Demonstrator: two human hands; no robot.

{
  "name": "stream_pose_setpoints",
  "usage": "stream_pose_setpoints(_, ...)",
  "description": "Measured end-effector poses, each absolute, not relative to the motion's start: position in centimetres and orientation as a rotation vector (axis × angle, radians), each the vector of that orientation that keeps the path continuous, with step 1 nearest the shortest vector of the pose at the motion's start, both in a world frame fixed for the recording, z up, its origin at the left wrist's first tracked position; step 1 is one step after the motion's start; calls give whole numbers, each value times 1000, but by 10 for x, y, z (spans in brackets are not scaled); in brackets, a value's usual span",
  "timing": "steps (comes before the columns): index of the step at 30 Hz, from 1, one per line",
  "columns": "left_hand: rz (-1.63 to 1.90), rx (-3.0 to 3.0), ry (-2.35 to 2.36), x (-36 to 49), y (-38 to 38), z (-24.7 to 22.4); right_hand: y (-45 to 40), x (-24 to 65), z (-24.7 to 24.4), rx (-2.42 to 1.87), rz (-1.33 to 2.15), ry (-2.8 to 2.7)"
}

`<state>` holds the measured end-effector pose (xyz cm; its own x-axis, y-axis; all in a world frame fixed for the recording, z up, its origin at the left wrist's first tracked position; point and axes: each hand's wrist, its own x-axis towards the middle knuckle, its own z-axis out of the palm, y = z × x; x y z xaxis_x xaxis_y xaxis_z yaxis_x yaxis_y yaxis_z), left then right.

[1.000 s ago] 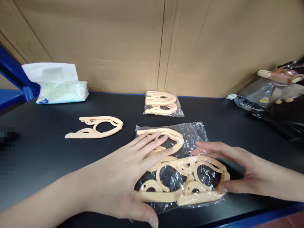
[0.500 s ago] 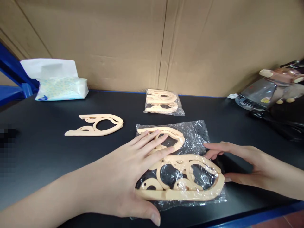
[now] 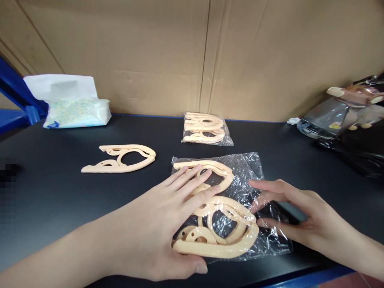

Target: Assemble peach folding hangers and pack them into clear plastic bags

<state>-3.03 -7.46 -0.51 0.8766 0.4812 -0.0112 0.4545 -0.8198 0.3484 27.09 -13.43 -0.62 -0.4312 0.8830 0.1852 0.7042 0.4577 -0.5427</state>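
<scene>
Several cream folding hangers [image 3: 222,250] lie inside a clear plastic bag [image 3: 244,170] near the table's front. My left hand [image 3: 162,224] lies flat over the bag's left side, fingers spread, partly covering the hangers. To the right, my right hand [image 3: 300,212] has its fingers apart, with the thumb and fingertips at the bag's right part, close to the rounded end of the lower hangers. Whether those fingertips press on the plastic is hard to make out. A loose folded hanger [image 3: 136,168] rests on the table left of the bag.
Another bag of hangers [image 3: 205,128] lies at the back by the cardboard wall [image 3: 156,60]. A tissue pack [image 3: 78,112] stands at the back left. On the right are a transparent container with a pinkish top [image 3: 324,114] and black items [image 3: 354,152]. The black table [image 3: 54,192] has a blue edge.
The lower hangers have slid left inside the bag and now overlap more closely. My right hand has moved left over the bag's right part. My left hand has hardly moved.
</scene>
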Motion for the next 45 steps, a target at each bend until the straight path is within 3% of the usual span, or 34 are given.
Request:
stream_pose_setpoints(10,186,2729,745,-28,-80,-5,-171,295,-13,-1597,480,-2173)
stream_pose_setpoints(24,196,2786,805,-27,-86,-8,-179,293,-5,-1474,1063,-2222)
stream_pose_setpoints(29,201,2763,741,-27,-81,-13,-163,289,-1,-1506,781,-2341)
stream_pose_setpoints(36,153,2703,827,-20,-86,-14,-98,266,30,-1344,130,-2209)
stream_pose_setpoints(41,95,2651,835,-17,-82,-5,-51,202,42,-929,60,-2498)
stream_pose_setpoints(45,142,2681,816,-17,-81,1,-16,136,37,-838,116,-2703)
